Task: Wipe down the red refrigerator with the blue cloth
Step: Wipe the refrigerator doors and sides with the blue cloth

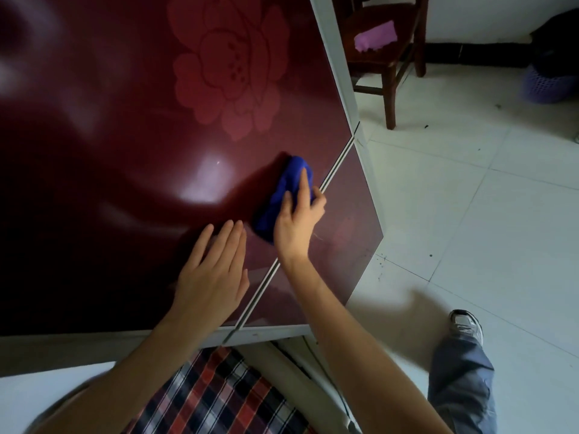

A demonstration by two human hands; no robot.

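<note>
So the red refrigerator (109, 151) filled most of the view, with a glossy dark red door and a big pale flower print (228, 67) up top. The blue cloth (283, 189) was bunched up against the upper door, right beside the pale seam (338, 158) that split the two doors. The right hand (297, 223) was clamped on it, fingers draped over the wad and the thumb hooked round its right edge, pressing it to the door. The left hand (213, 270) lay flat on the same door just left of the cloth, fingers straight and close together, holding nothing. The two hands were near each other but not touching.

Off to the right was a white tiled floor (485, 214) with a dark wooden chair (385, 51) and a pink rag (374, 37) on its seat. The purple thing (545, 86) past it was maybe a basket, too dim to say. A plaid shirt (219, 396) and a grey sneaker (466, 324) showed at the bottom.
</note>
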